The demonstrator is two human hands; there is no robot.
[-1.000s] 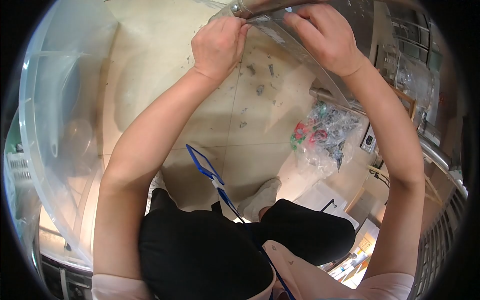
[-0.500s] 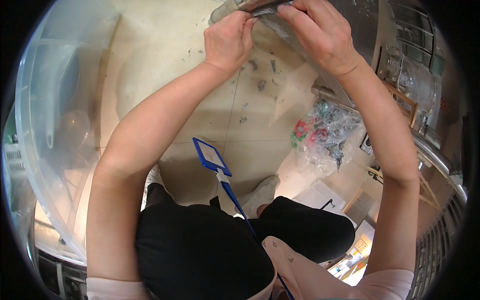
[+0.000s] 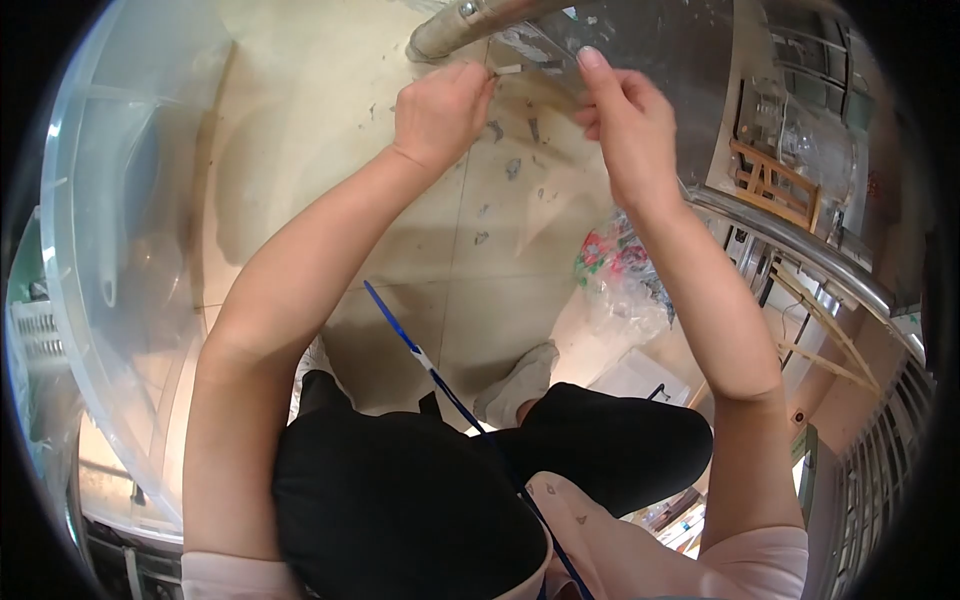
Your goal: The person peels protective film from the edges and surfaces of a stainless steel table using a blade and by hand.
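Observation:
My left hand (image 3: 440, 112) is closed in a pinch beside a metal tube. A small pale strip (image 3: 510, 69) sticks out from its fingertips, with a greyish end pointing right; its exact kind is unclear. My right hand (image 3: 640, 130) is off to the right, thumb raised and apart from the loosely curled fingers, with nothing visible in it. Behind both hands stand the metal tube (image 3: 480, 25) and a dark metal panel (image 3: 670, 60), with whitish torn patches along the panel's edge.
Grey scraps (image 3: 513, 168) lie scattered on the tiled floor (image 3: 400, 250). A clear plastic bag (image 3: 630, 300) with coloured print is under my right forearm. A large translucent bin (image 3: 120, 200) stands at left. Metal rails (image 3: 800, 245) and a wooden frame (image 3: 775, 180) are at right.
My right hand has come away from the panel's edge, moving down, and its thumb has parted from the fingers. My left hand has shifted slightly down and left, with the pale strip now showing.

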